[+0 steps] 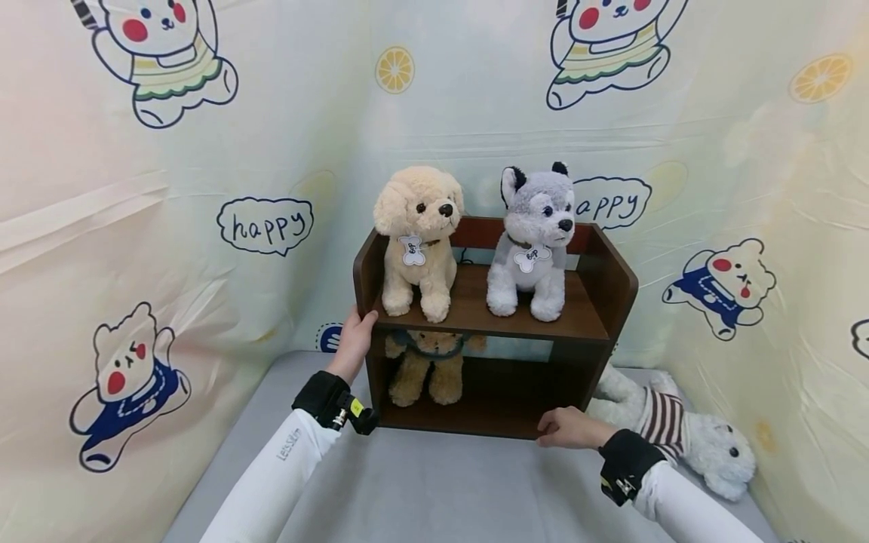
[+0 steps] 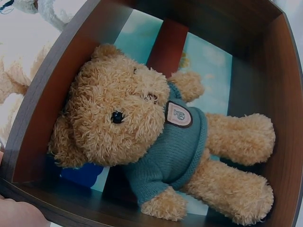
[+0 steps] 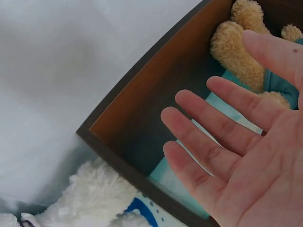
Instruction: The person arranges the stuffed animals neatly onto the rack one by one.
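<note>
A dark brown two-tier wooden shelf (image 1: 498, 332) stands on the grey surface. My left hand (image 1: 351, 345) grips its left side panel near the upper board, with the thumb at the front edge. By the lower right front corner, my right hand (image 3: 255, 156) is held with its fingers spread and nothing in them. On the top board sit a cream plush dog (image 1: 422, 226) and a grey-and-white plush husky (image 1: 532, 234), both with bone-shaped tags. The lower compartment holds a tan teddy bear (image 2: 113, 109) in a green sweater; the upper board hides most of its head in the head view.
A white plush toy (image 1: 713, 452) in a striped top lies on its side to the right of the shelf, close to my right forearm. Printed fabric walls (image 1: 271, 98) surround the grey tabletop (image 1: 434, 490) at the back and both sides.
</note>
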`<state>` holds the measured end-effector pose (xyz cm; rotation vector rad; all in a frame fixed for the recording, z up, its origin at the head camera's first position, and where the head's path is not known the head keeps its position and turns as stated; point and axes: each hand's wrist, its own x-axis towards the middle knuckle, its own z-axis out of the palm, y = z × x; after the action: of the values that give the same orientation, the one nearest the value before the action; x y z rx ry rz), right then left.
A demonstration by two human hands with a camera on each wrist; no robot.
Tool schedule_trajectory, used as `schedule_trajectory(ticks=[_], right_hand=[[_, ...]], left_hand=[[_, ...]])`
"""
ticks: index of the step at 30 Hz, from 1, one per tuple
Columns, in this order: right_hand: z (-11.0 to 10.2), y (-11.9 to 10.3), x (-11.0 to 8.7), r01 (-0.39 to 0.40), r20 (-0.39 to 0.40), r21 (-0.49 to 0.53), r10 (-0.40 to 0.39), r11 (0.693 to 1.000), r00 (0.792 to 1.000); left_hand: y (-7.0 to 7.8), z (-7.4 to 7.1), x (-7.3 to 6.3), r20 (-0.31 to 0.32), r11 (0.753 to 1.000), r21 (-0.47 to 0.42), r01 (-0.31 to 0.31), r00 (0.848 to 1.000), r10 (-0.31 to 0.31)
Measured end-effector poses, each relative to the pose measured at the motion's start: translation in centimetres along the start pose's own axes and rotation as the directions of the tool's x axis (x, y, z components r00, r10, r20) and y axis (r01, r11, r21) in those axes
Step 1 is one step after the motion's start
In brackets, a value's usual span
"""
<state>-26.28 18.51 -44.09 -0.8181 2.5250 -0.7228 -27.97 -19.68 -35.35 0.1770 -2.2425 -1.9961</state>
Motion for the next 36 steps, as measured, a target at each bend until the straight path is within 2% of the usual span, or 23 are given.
schedule_trajectory(ticks=[6,7,18,28,32,36], right_hand=[[-0.3,1.3,-0.6,-0.019,-0.004,0.013,0.019,1.000,1.000],[-0.3,1.4,-0.7,-0.048,-0.007,0.026,0.049,0.998,0.999],[-0.4,3.2,-2.5,-0.062,-0.035,-0.024,0.061,0.998,0.998],[-0.8,4.2,-3.6,-0.088,-0.022,0.019,0.088,0.996,0.996],[-0.6,5.4,-3.7,-0.125,-0.044,0.017,0.126,0.992,0.991],[-0.8,6.3,-4.1,-0.126,-0.072,0.008,0.126,0.992,0.989]], left_hand=[[0.0,0.0,0.0,-0.003,1.000,-0.001,0.005,1.000,-0.005],[0.0,0.0,0.1,-0.003,1.000,-0.002,0.005,1.000,-0.005],[-0.1,0.0,0.1,0.006,1.000,-0.005,-0.002,1.000,0.002],[0.0,0.0,0.1,0.003,1.000,-0.002,-0.002,1.000,0.002],[0.0,0.0,0.0,0.007,1.000,-0.003,-0.003,1.000,0.003],[0.0,0.0,0.0,0.007,1.000,-0.004,-0.003,1.000,0.003]])
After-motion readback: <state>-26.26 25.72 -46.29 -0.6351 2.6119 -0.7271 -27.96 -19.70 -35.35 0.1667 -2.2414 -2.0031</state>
